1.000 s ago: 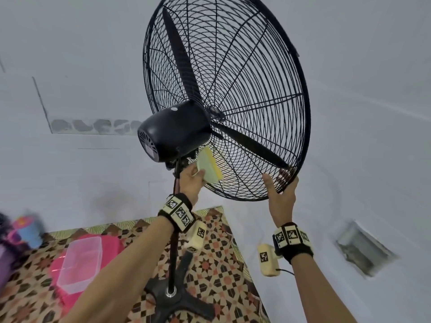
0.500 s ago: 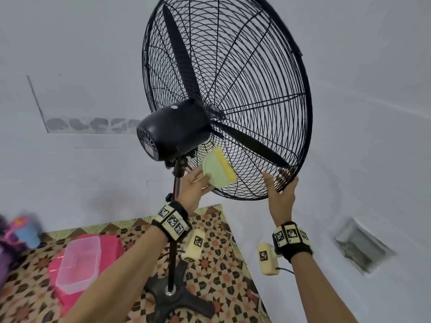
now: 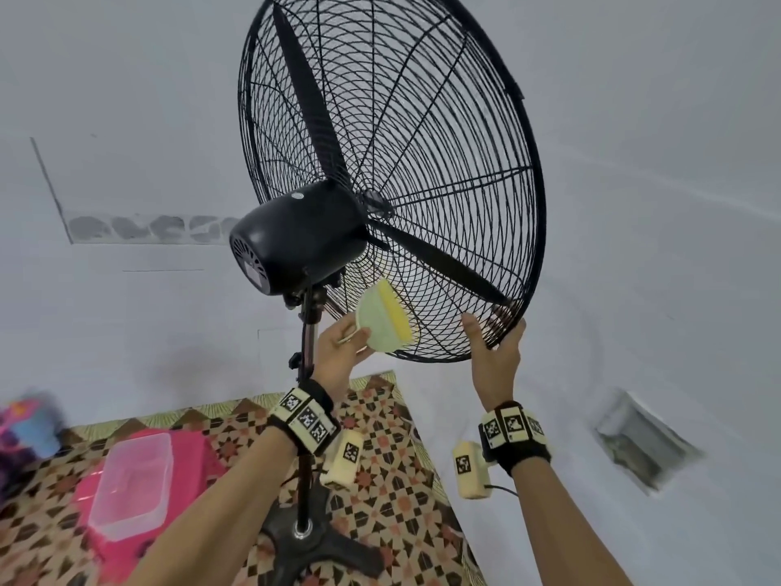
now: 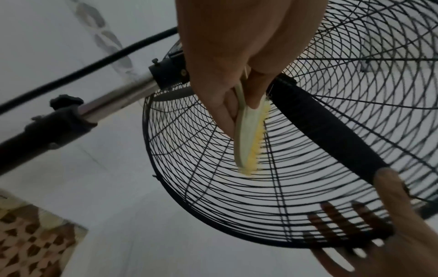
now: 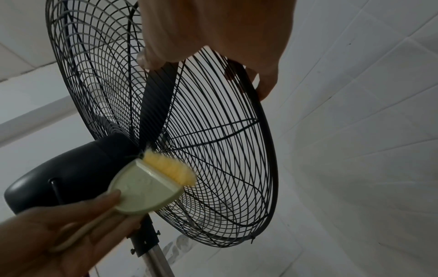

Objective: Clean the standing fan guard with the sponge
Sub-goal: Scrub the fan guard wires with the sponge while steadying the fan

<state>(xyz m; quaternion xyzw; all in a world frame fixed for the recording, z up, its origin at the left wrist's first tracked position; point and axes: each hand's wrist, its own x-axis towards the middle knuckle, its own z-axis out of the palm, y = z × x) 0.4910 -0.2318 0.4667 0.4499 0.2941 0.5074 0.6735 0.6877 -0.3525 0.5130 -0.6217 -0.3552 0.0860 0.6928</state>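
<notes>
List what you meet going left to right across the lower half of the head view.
Clear plastic box → fan base → left hand → sponge → right hand → wall vent.

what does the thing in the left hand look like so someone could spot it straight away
Start at the big black wire fan guard and drop to its lower rear, just below the black motor housing. There the left hand pinches a small pale green cleaning tool against the wires. Its strip of yellow bristles marks it out: everything around it is black.
</notes>
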